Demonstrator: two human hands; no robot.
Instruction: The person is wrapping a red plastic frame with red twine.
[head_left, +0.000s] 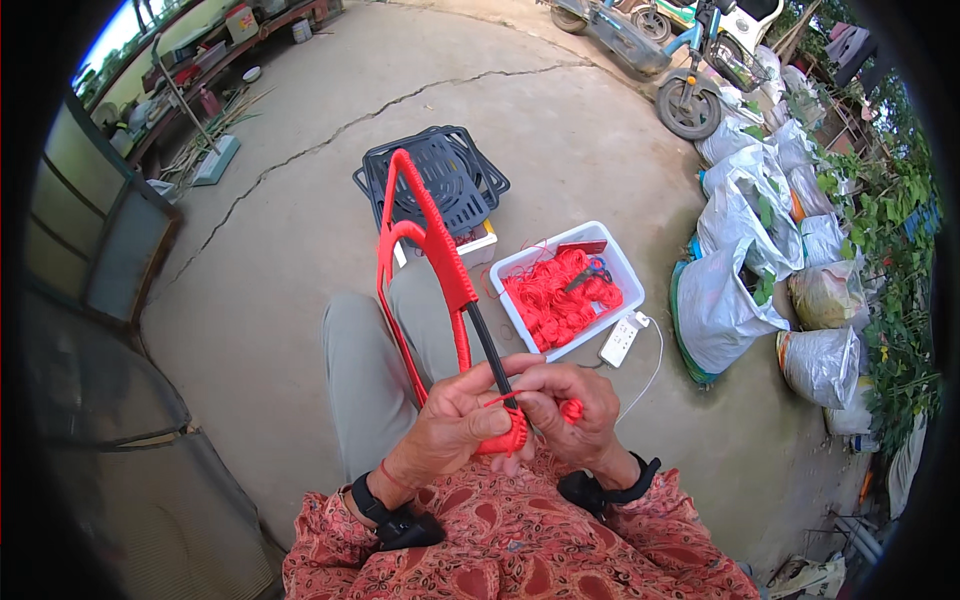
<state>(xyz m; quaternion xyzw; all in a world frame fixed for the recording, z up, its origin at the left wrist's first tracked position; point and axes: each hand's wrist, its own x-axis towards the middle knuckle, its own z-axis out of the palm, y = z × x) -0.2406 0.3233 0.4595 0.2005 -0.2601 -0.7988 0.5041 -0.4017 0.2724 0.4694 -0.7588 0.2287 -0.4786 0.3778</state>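
Across my lap lies a narrow frame [455, 275] of bars, mostly wrapped in red cord, with a bare black stretch [487, 345] on its right bar. My left hand [448, 428] is closed round its near corner, where red windings end. Beside it, my right hand [578, 400] pinches a small bundle of red cord [571, 410]. A strand runs from the windings across the black bar between my fingers. Beyond my hands stands a white plastic basin [633, 290] of loose red cord [550, 300], with dark-handled scissors [592, 272] on top.
A black slatted plastic piece [430, 185] rests on a white box [482, 250] ahead. A white power strip [620, 342] with its cable lies by the basin. Filled white sacks [728, 300] line the right side. A scooter [688, 100] stands far right, a panelled door [115, 240] left.
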